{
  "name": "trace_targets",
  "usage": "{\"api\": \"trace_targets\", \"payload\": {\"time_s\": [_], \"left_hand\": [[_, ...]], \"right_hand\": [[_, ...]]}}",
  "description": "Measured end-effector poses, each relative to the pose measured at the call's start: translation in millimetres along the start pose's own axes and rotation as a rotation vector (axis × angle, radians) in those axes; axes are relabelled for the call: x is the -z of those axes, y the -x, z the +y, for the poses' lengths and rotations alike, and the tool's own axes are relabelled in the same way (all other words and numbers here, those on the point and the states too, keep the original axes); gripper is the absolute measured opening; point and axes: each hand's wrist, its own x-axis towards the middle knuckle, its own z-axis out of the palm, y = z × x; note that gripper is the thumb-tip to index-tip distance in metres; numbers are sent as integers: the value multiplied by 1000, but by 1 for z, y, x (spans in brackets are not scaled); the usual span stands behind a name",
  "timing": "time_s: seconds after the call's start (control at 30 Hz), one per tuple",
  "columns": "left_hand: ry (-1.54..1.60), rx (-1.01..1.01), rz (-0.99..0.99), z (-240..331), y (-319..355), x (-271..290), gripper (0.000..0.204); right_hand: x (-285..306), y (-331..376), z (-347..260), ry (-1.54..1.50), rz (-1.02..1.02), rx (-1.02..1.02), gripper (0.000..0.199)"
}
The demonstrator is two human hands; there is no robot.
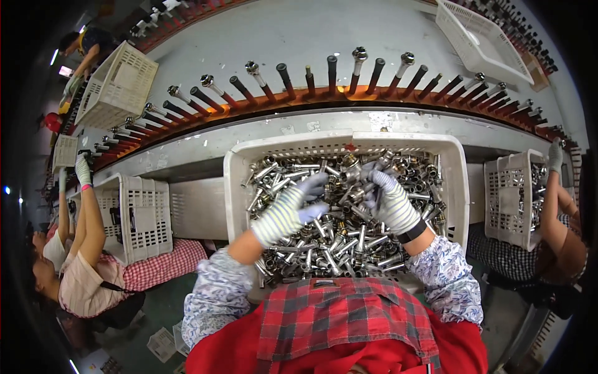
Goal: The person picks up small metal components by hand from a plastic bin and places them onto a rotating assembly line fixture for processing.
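A white plastic crate (458, 187) stands in front of me, heaped with shiny metal fittings (339, 249), most of them tubular with a wider end. My left hand (286, 212), in a striped knit glove with bluish fingertips, is over the left part of the heap. Its thumb and fingers are apart, with nothing between them. My right hand (393, 202), gloved the same way, is low over the right part of the heap. Its fingers are curled in among the fittings, and what they hold is hidden.
Beyond the crate runs a conveyor with an orange-brown edge (305, 98), bearing upright dark pegs (332, 70), some topped with metal fittings. More white crates stand left (144, 212), right (507, 202) and across the line (476, 47). Co-workers sit on both sides, a gloved hand (83, 169) reaching the line.
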Motion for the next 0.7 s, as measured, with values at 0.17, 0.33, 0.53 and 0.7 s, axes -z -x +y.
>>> {"api": "trace_targets", "payload": {"time_s": [0.17, 0.33, 0.53, 0.7], "left_hand": [[708, 5, -57, 6, -19, -52, 74], [870, -230, 499, -6, -33, -74, 45], [879, -70, 463, 63, -22, -28, 32], [361, -344, 817, 27, -44, 113, 23]], "right_hand": [[-8, 0, 33, 190, 44, 154, 29], [-30, -1, 40, 629, -118, 327, 37], [-28, 0, 49, 797, -101, 418, 42], [-17, 5, 33, 779, 5, 234, 21]]}}
